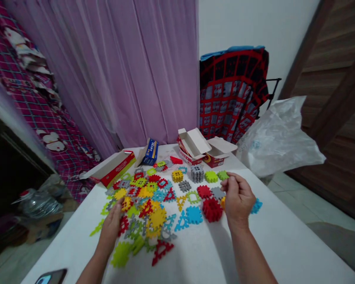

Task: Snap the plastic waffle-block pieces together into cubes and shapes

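Many coloured plastic pieces with toothed edges lie in a loose pile (157, 217) on the white table (192, 260). My left hand (114, 223) is at the pile's left side, its fingertips at a yellow piece (126, 204). On the right, my right hand (238, 195) has its fingers pinched beside a green piece (223, 175); what they hold, if anything, is hidden. Near it are a red stack (212, 210), a grey stack (197, 173), a yellow-green stack (211, 176) and a flat blue square (194, 215).
Opened boxes stand along the back: a red one (118, 167), a blue one (150, 152) and two more red ones (192, 146) (217, 152). A clear plastic bag (279, 138) hangs at the right edge. A phone (51, 277) lies at the front left corner.
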`<state>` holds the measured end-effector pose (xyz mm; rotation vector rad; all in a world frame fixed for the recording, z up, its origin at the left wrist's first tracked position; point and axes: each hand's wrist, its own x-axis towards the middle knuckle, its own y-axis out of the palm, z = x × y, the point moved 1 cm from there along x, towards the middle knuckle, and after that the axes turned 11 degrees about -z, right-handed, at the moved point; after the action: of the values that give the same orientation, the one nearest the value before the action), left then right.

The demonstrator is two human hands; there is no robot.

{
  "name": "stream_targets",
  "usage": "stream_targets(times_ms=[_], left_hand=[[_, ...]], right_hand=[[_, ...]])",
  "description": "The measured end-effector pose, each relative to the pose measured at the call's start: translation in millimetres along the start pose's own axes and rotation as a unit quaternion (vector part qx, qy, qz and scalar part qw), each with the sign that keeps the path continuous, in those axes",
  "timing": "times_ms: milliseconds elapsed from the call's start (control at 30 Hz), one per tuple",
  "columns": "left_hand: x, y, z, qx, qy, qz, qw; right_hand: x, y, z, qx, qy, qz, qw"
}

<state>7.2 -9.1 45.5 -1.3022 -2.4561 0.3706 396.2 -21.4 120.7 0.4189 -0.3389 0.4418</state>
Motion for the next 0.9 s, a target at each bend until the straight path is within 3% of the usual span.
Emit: stream_targets(times_ms=[100,200,300,433,533,600,767,900], left_hand=[[-12,-26.1,25,0.049,0.003,-0.042,0.998],[-24,-36.1,36,0.073,0.017,-0.06,0.995],[-30,-42.5,40,0.095,0.058,-0.059,0.992],[-24,-57.6,44,0.18,0.163,-0.089,0.966],[-14,-62.4,51,0.298,0.124,-0.136,0.937],[-10,-54.5,56,0.339,0.092,-0.126,0.928],[-6,-14.6,54,0.271,0.199,-0.064,0.94],[23,-4.0,31,0.263,0.229,-0.045,0.936]], right_hand=[[-29,13,8,-0.012,-0.046,0.088,0.995],[-69,24,10,-0.026,-0.123,0.203,0.971],[-115,28,5,-0.033,-0.237,0.301,0.923],[-165,23,-11,-0.05,-0.352,0.38,0.854],[-184,20,-26,-0.095,-0.375,0.382,0.839],[-191,21,-33,-0.126,-0.376,0.369,0.841],[-198,24,-45,-0.16,-0.373,0.377,0.833],[-193,22,-47,-0.157,-0.369,0.352,0.846]])
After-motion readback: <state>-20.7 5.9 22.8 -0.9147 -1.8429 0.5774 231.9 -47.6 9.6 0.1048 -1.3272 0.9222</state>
